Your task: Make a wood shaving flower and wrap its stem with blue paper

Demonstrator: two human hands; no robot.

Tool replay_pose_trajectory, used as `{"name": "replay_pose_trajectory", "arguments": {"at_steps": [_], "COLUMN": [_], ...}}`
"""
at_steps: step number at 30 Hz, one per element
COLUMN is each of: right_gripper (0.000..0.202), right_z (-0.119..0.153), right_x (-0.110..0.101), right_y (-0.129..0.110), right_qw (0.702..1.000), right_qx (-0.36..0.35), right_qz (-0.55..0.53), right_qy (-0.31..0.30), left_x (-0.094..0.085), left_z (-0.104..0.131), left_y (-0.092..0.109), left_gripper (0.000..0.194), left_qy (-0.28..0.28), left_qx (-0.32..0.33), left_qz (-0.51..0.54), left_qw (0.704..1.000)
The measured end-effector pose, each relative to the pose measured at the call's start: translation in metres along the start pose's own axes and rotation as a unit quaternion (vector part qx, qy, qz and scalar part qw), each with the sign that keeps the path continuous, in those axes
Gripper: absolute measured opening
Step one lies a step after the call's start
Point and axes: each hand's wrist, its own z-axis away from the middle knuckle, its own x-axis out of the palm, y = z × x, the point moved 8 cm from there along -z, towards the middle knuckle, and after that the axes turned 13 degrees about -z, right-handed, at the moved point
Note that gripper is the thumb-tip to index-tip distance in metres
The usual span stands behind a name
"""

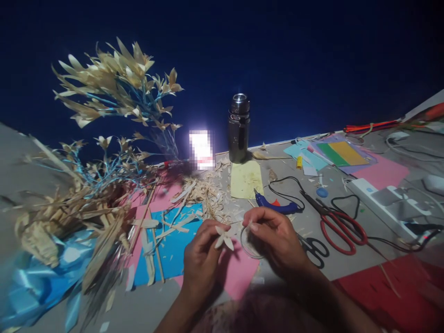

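Between the fingers of my left hand [204, 254] is a small pale flower [225, 238] with pointed petals, made of what looks like dried husk. A thin stem or wire runs from beside it toward my right hand [272, 236]. My right fingers are pinched together on a thin, pale round loop [243, 243] that hangs below them; it looks like coiled wire, though I cannot be sure. Both hands are close together above a pink sheet [239, 275]. Just beyond the right hand lies a blue glue gun [277, 206] with its dark cord.
Red-handled scissors [342, 231], black-handled scissors [317, 252] and a white power strip [381, 210] lie to the right. A dark flask [239, 132] stands behind. Husk flowers on blue stems [114, 88] rise at the left, above dried husks [107, 240] and a blue sheet [173, 259].
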Motion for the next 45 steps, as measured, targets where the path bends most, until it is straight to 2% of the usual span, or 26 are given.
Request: {"name": "replay_pose_trajectory", "arguments": {"at_steps": [3, 7, 10, 13, 16, 19, 22, 24, 26, 29, 33, 39, 45], "right_gripper": [0.017, 0.017, 0.014, 0.012, 0.010, 0.006, 0.007, 0.008, 0.007, 0.005, 0.012, 0.007, 0.008], "right_z": [0.003, 0.004, 0.001, -0.002, -0.002, 0.002, 0.005, 0.003, -0.001, -0.008, -0.010, -0.008, 0.000], "right_x": [0.009, 0.009, 0.001, -0.010, -0.010, 0.003, 0.011, 0.011, 0.010, 0.008, 0.005, 0.009, 0.024], "right_y": [-0.003, -0.001, -0.001, -0.008, -0.012, -0.016, -0.022, -0.024, -0.021, -0.010, -0.002, -0.008, -0.028], "right_qw": [0.998, 0.997, 0.999, 0.999, 0.994, 0.986, 0.977, 0.975, 0.979, 0.992, 0.998, 0.997, 0.975], "right_qx": [0.033, 0.049, 0.027, -0.027, -0.072, -0.119, -0.167, -0.179, -0.161, -0.086, -0.023, -0.037, -0.124], "right_qz": [0.008, 0.028, 0.030, 0.039, 0.074, 0.109, 0.129, 0.128, 0.121, 0.093, 0.049, 0.063, 0.137], "right_qy": [-0.043, -0.043, -0.028, 0.007, 0.035, 0.027, 0.036, 0.044, 0.036, 0.019, 0.027, -0.005, -0.120], "left_x": [-0.006, -0.005, -0.004, -0.005, -0.006, 0.001, 0.019, 0.027, 0.031, 0.035, 0.043, 0.052, 0.053], "left_z": [0.002, 0.005, 0.008, 0.008, 0.007, 0.006, 0.009, 0.010, 0.008, 0.007, 0.012, 0.017, 0.019], "left_y": [0.012, 0.022, 0.028, 0.027, 0.014, -0.009, -0.021, -0.022, -0.022, -0.025, -0.025, -0.027, -0.025], "left_gripper": [0.021, 0.029, 0.034, 0.034, 0.023, 0.013, 0.027, 0.031, 0.028, 0.022, 0.020, 0.023, 0.029], "left_qy": [0.028, 0.028, 0.017, 0.011, 0.006, -0.023, -0.076, -0.096, -0.097, -0.103, -0.163, -0.213, -0.217], "left_qx": [0.091, 0.158, 0.194, 0.196, 0.136, -0.009, -0.141, -0.186, -0.206, -0.221, -0.222, -0.244, -0.258], "left_qz": [-0.091, -0.137, -0.146, -0.125, -0.041, 0.125, 0.299, 0.362, 0.386, 0.397, 0.408, 0.396, 0.352], "left_qw": [0.991, 0.978, 0.970, 0.972, 0.990, 0.992, 0.941, 0.908, 0.894, 0.885, 0.870, 0.859, 0.873]}}
